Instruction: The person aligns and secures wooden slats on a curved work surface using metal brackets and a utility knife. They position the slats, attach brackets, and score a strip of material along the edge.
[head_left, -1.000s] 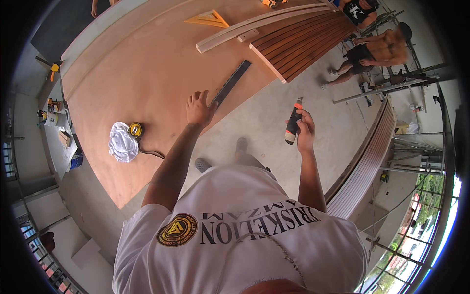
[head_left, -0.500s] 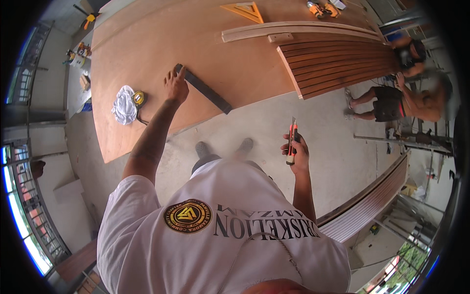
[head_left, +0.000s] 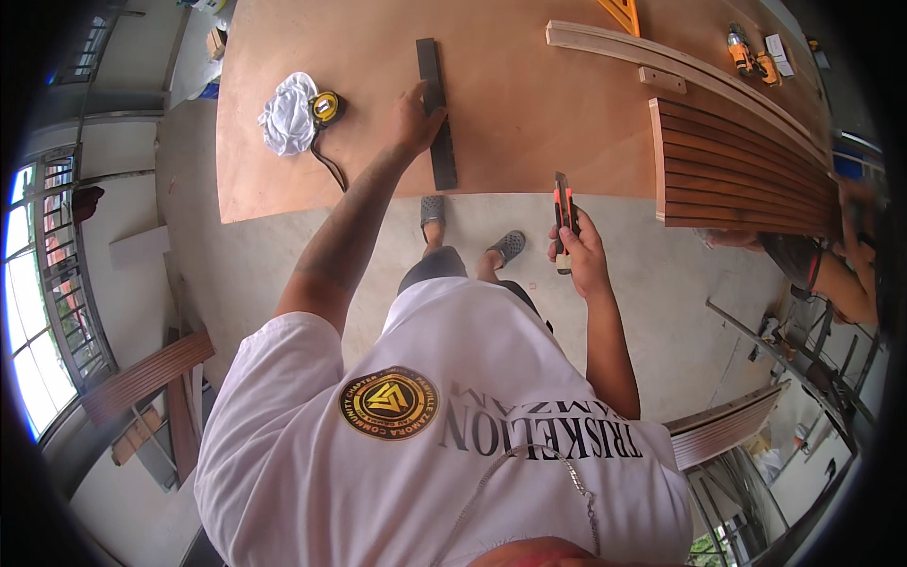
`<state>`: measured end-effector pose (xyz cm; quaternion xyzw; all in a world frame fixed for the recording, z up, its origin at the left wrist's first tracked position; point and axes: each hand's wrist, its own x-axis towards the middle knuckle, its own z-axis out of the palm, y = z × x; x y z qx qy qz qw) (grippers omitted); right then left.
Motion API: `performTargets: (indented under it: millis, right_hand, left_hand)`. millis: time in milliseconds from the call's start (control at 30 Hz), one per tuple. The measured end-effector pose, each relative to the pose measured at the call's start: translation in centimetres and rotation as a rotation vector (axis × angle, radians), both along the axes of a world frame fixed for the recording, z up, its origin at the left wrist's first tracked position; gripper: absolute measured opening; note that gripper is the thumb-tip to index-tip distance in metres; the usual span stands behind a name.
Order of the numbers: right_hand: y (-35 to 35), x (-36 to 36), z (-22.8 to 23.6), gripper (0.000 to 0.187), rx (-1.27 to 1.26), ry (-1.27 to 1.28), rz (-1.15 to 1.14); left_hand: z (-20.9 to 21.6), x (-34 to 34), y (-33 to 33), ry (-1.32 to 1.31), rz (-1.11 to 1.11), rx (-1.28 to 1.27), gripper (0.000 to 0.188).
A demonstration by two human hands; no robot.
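A long dark flat bar [head_left: 443, 163] lies on the brown sheet of board [head_left: 529, 132], pointing away from me. My left hand [head_left: 416, 123] grips it near its middle, thumb across the top and fingers at the far side. Over the floor, just off the board's near edge, my right hand [head_left: 586, 253] is closed round a red and black utility knife [head_left: 564, 219]. The knife's blade is out and points away from me. Left of the bar, a yellow and black tape measure [head_left: 327, 108] sits against a crumpled white cloth [head_left: 288, 115].
A grooved reddish-brown slatted panel [head_left: 746, 170] rests at the right, beside long wooden strips [head_left: 680, 80] and a small wood block [head_left: 661, 79]. Farther off lie an orange triangular square [head_left: 621, 13] and power tools [head_left: 746, 55]. A co-worker [head_left: 841, 274] is partly hidden behind the panel.
The view has turned, shifting the board's things rightward. The bar now points more directly away from me, and my left hand is nearer its middle than its far end. The knife stays in my right hand.
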<state>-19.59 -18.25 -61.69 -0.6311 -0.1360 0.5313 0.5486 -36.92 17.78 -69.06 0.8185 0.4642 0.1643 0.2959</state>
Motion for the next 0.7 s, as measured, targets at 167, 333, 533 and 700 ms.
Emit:
performTargets:
  millis: [167, 333, 533, 700]
  right_hand:
    - [5.5, -1.9, 0.8, 0.042, 0.005, -0.241, 0.086]
    - [9.1, -3.8, 0.8, 0.035, -0.064, -0.277, 0.041]
    - [12.3, -3.8, -0.5, 0.026, -0.097, -0.297, -0.041]
    - [15.2, -3.5, -1.3, 0.019, -0.11, -0.233, -0.134]
  left_hand:
    - [-1.4, 4.1, 2.7, -0.126, 0.072, -0.121, 0.063]
    - [-0.6, 1.5, 6.6, -0.176, -0.123, 0.147, 0.057]
    - [-0.4, -0.2, 8.3, -0.02, -0.329, 0.29, 0.071]
    - [-1.3, 0.0, 8.0, 0.036, -0.369, 0.324, 0.073]
